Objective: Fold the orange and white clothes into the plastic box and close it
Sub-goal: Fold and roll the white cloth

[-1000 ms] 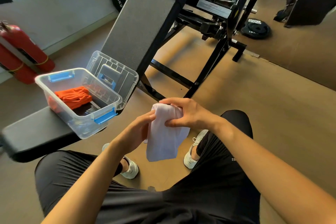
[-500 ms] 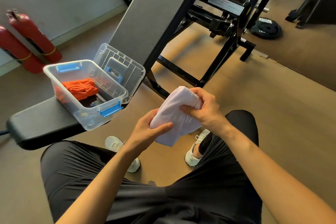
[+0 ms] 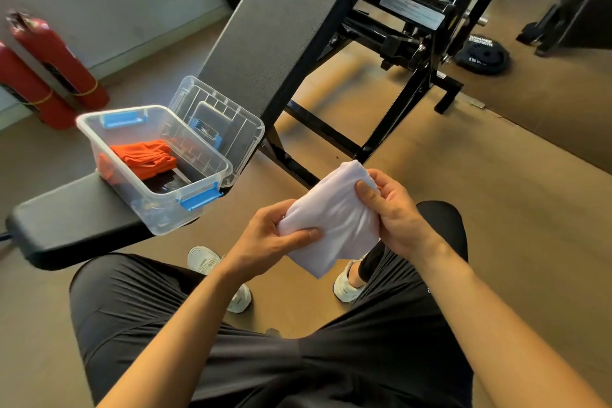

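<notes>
A folded white garment [image 3: 334, 222] is held in the air above my knees. My left hand [image 3: 275, 235] grips its lower left edge, thumb on top. My right hand [image 3: 390, 205] grips its upper right side. To the left, a clear plastic box [image 3: 198, 151] with blue latches stands open on a black bench pad [image 3: 73, 228]. A folded orange garment [image 3: 144, 159] lies inside the box. The clear lid [image 3: 228, 119] leans upright against the box's far side and the bench's backrest.
The bench's grey backrest [image 3: 275, 26] and black frame [image 3: 390, 83] rise just beyond the box. Two red fire extinguishers [image 3: 49, 66] stand at the wall on the left. Weight plates [image 3: 483, 56] lie on the brown floor behind. My legs and white shoes [image 3: 347, 281] are below.
The white garment went from hanging loosely to a compact folded bundle held flatter between both hands. My left hand shifted onto its lower edge. The view moved slightly, so the box appears further right.
</notes>
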Motion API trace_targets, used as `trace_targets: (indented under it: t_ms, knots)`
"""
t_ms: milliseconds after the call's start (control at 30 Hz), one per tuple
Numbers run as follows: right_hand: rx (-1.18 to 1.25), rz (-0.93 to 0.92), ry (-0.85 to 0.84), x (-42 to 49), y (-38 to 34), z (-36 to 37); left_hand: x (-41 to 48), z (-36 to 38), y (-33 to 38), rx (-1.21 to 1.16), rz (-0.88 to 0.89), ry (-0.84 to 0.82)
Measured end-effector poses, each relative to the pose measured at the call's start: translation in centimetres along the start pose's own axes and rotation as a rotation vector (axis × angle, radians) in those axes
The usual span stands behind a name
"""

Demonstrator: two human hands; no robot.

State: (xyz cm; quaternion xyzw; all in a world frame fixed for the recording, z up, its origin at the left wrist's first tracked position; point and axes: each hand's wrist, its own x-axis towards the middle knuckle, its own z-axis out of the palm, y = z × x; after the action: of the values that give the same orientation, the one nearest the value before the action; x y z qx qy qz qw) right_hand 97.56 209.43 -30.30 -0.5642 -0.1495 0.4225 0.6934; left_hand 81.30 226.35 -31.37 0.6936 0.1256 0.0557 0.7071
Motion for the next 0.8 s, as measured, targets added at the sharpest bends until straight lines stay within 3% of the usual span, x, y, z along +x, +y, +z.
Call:
trace_targets:
  t_ms: [133,233,333,500,700,800]
  knots:
    - [-0.105,-0.015,0.128,0.3,1.5,0.5,-0.4,0.1,0.1,-0.042,0.016,0.033]
    - [-0.394,-0.075,0.277,0.2,2.4,0.9,-0.5,-0.2,-0.1,-0.033,0.034,0.092]
    - [-0.645,-0.256,0.362,-1.2,2.5,1.9,-0.7,-0.2,-0.2,0.013,0.060,0.144]
    - [-0.787,-0.360,0.100,-2.8,3.5,5.0,-0.7,0.2,0.1,0.009,0.081,0.161]
    - [-0.777,-0.293,-0.078,-2.7,2.4,5.1,-1.3,-1.0,-0.2,0.078,0.085,-0.146]
    - [-0.770,-0.229,-0.084,-2.6,2.2,4.3,-1.6,-1.7,-0.4,0.178,0.054,-0.212]
